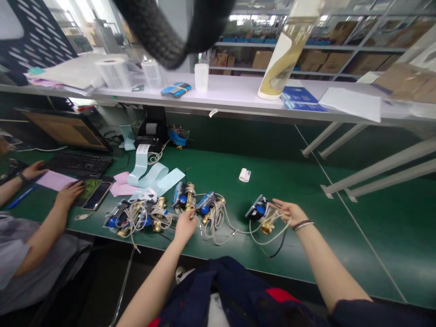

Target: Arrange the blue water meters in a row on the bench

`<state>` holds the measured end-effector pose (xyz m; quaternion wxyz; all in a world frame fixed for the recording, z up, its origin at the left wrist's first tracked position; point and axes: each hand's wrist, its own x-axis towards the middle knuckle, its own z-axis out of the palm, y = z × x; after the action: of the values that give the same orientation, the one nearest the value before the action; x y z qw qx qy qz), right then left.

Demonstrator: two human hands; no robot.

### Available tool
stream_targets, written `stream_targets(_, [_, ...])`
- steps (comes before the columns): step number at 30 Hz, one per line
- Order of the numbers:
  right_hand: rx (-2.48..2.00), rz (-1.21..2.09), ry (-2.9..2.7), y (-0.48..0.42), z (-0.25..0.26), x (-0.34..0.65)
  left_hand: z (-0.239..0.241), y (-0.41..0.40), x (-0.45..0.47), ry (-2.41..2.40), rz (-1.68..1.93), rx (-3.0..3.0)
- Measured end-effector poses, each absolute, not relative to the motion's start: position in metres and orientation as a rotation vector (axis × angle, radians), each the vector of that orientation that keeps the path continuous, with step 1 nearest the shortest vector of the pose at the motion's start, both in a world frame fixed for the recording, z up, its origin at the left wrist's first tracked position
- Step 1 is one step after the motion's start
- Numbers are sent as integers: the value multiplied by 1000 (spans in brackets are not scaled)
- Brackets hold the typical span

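Observation:
Several brass flow meters with blue caps, dark display heads and coiled grey cables are on the green bench. My left hand [185, 228] has its fingertips closed at the brass end of one meter [183, 198]. Just right of it lies another meter [208, 205] with its cable bundle. Farther right, my right hand [289, 213] is at a separate meter [259, 210], fingers curled around its grey cable [285, 227] with the index finger stretched toward the head. More meters [138, 215] sit bunched to the left, their cables tangled together.
At left, a co-worker's hands [70, 193] rest near a keyboard [76, 163] and a phone [97, 195]. A label printer [151, 131] trails light-blue strip [160, 176]. A small white roll [244, 175] lies mid-bench. Above runs a shelf [231, 93] with a bottle [284, 59]; metal legs [374, 181] stand right.

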<state>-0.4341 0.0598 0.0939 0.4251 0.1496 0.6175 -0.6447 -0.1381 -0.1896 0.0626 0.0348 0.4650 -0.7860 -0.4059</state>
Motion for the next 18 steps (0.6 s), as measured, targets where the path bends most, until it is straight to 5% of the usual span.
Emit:
stream_targets(6, [109,-1346,1851,81,62,-444,48,-181,-202,-2666,-868,1466])
stream_targets(12, [-596,-379,2560,66,67,-435,35,-176,-215,-2723,-644,1663])
stream_targets(15, [-956,-600,2423,14,56,-392,33,-176,-220,-2729,-589,1742])
stream_targets(18, [-793,-837,2049,-42,33,-354,34,-176,-218,-2745,-574,1759])
